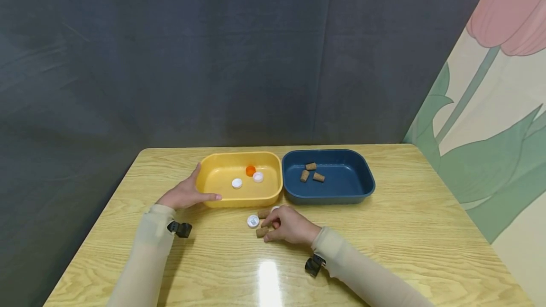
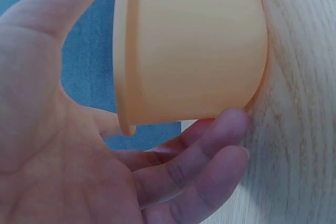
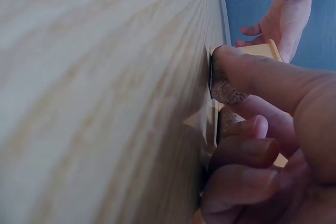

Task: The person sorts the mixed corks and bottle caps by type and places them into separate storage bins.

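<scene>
My left hand (image 1: 185, 194) holds the left end of a yellow tray (image 1: 245, 203), its thumb over the near rim; the tray's smooth side wall (image 2: 194, 45) fills much of the left wrist view. Inside lie an orange cap (image 1: 250, 170) and two white caps, one white cap (image 1: 236, 183) nearer the front. My right hand (image 1: 292, 226) is low over the table, pinching a cork (image 1: 262, 232) between thumb and index finger. Another cork (image 1: 263, 213) and a white cap (image 1: 253, 221) lie just beside it. A further white cap (image 1: 275, 208) is partly hidden behind the fingers.
A dark blue tray (image 1: 328, 200) stands right of the yellow one, with three corks inside, one cork (image 1: 318, 177) toward the front. Both trays are on a light wooden table (image 1: 405, 231). A dark curtain (image 1: 256, 60) hangs behind its far edge.
</scene>
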`<state>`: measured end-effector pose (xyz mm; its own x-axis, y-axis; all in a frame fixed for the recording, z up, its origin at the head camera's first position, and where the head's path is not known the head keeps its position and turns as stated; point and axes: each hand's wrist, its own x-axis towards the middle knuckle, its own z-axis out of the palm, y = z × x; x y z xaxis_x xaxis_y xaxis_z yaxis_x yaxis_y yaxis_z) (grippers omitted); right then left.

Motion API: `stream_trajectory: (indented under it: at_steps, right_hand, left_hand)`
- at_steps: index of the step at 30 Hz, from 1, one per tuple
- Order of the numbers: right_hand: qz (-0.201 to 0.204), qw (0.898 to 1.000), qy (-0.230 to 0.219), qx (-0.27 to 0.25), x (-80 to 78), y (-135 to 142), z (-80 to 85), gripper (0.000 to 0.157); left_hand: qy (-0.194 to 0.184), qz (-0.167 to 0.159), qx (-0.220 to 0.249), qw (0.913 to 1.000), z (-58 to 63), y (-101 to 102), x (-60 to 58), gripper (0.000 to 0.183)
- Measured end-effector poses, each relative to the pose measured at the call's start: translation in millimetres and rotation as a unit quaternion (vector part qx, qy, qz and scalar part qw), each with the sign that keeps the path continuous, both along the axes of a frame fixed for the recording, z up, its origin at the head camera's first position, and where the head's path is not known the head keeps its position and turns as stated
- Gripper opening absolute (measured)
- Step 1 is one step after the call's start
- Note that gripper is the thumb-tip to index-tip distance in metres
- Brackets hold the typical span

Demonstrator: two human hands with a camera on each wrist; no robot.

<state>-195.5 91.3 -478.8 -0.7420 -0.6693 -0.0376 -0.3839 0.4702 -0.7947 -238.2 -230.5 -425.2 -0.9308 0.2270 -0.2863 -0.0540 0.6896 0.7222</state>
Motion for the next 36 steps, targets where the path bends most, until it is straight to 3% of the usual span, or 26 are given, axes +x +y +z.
stream_trajectory:
  at_steps: [8,21,36]
  right_hand:
    - [0.006,1.0,0.017,-0.011,0.5,1,-1.1,0.022]
    - [0.006,0.999,-0.011,-0.036,3.2,4,2.2,0.022]
    - [-0.009,0.999,0.006,-0.032,0.2,18,24.9,0.023]
  left_hand:
    - [0.005,-0.001,0.007,1.0,-1.1,0,-0.7,0.132]
    - [0.005,-0.003,0.006,1.0,-0.2,0,-0.5,0.132]
    - [-0.002,0.001,0.003,1.0,1.6,0,0.4,0.132]
